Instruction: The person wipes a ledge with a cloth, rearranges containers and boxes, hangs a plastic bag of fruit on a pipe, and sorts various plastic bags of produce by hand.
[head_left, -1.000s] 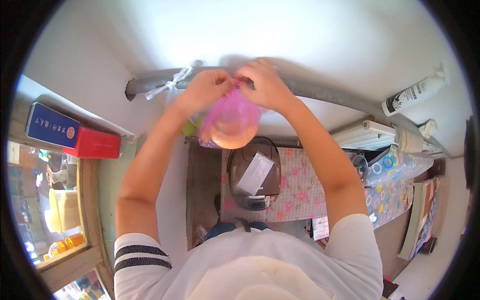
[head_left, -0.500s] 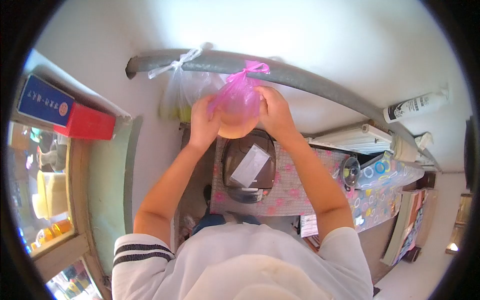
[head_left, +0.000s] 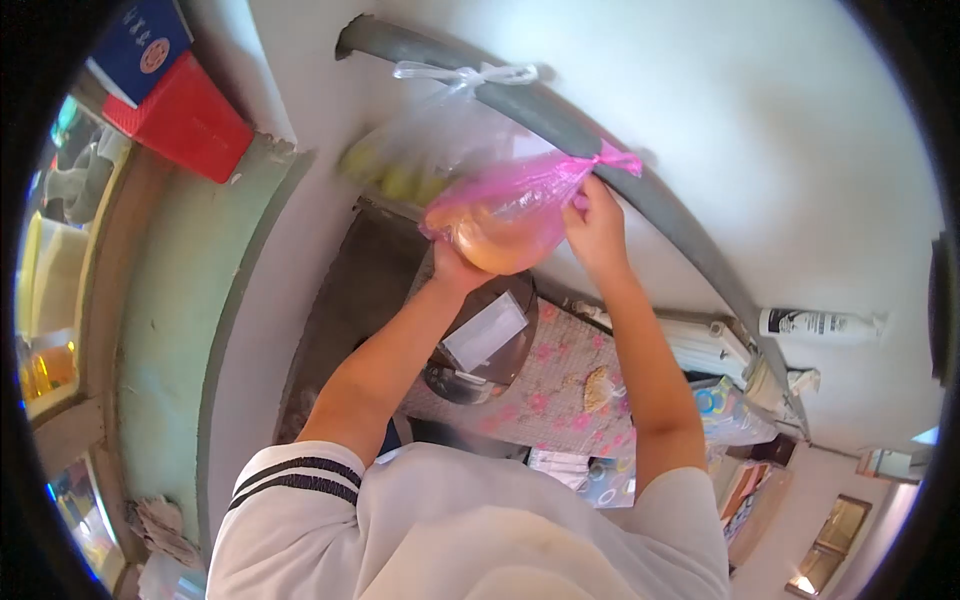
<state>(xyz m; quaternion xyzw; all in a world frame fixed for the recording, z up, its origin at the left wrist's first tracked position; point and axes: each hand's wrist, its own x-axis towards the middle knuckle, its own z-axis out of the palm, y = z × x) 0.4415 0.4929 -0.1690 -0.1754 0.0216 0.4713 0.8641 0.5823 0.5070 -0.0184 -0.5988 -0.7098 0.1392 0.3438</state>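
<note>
A pink plastic bag with rounded orange-yellow contents hangs by a knot from the grey pipe. My left hand is under and behind the bag's lower left side, its fingers mostly hidden by the bag. Just below the knot, my right hand pinches the bag's gathered neck. To the left, a clear bag with green things inside is tied to the same pipe.
Below is a cooker-like appliance with a white paper on its lid, on a flowered cloth. A red box and blue box stand upper left. A white bottle is at the right wall.
The view has turned. The pink bag, earlier handled near the pipe, now hangs from it by a knot. My left hand has moved under the bag; my right hand is at its neck.
</note>
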